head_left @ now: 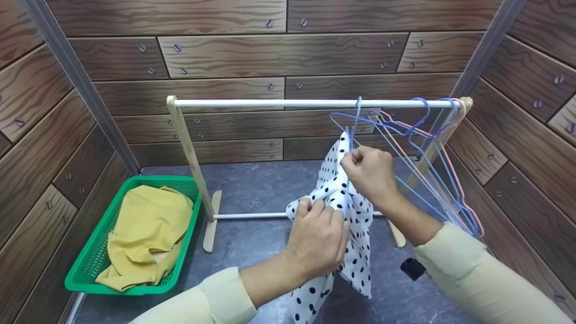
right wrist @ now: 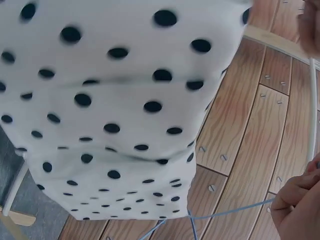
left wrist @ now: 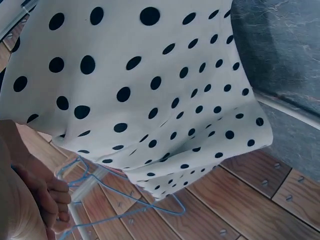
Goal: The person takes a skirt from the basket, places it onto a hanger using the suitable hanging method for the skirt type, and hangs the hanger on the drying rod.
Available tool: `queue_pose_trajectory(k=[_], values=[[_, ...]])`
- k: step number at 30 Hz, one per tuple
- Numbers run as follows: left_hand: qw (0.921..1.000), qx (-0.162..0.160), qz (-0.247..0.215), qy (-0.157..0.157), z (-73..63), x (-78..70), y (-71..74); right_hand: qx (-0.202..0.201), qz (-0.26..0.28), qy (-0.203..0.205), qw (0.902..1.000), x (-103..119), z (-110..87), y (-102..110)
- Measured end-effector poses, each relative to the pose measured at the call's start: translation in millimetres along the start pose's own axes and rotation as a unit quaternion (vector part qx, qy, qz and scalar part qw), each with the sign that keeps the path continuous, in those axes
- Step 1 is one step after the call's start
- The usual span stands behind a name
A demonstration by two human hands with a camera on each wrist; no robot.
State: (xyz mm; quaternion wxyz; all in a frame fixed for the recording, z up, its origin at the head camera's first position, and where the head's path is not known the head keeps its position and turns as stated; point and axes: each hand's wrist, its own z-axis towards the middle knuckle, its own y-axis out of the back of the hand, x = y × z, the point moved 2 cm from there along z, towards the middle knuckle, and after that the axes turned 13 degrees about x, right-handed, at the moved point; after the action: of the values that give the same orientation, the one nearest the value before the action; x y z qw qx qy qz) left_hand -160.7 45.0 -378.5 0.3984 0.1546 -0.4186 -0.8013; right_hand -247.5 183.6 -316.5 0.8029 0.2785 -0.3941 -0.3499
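Note:
A white cloth with black polka dots (head_left: 358, 234) hangs in folds over a blue hanger (head_left: 355, 118), whose hook sits on the white rail. My left hand (head_left: 317, 238) grips the cloth at the near end of the hanger, knuckles up and fingers curled over the fabric. Higher up and farther right, my right hand (head_left: 371, 173) pinches the cloth along the hanger's sloping arm. Both wrist views are largely filled by the dotted cloth (left wrist: 135, 90), with thin blue wire (right wrist: 235, 211) showing past its edge in the right one. Both thumbs are partly hidden.
The wooden-ended rack's white rail (head_left: 270, 103) spans the middle. Several blue and pink hangers (head_left: 450, 171) crowd its right end. On the left, a green basket (head_left: 74, 274) holds a folded yellow cloth (head_left: 148, 225). A small black object (head_left: 412, 268) lies below my right forearm.

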Motion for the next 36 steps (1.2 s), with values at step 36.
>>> queue_pose_trajectory(k=[36], values=[[0.9932,-0.038,0.08,0.075,-121.2,185.1,34.9,0.038,-0.092,0.001,0.995,-58,21.1,37]])
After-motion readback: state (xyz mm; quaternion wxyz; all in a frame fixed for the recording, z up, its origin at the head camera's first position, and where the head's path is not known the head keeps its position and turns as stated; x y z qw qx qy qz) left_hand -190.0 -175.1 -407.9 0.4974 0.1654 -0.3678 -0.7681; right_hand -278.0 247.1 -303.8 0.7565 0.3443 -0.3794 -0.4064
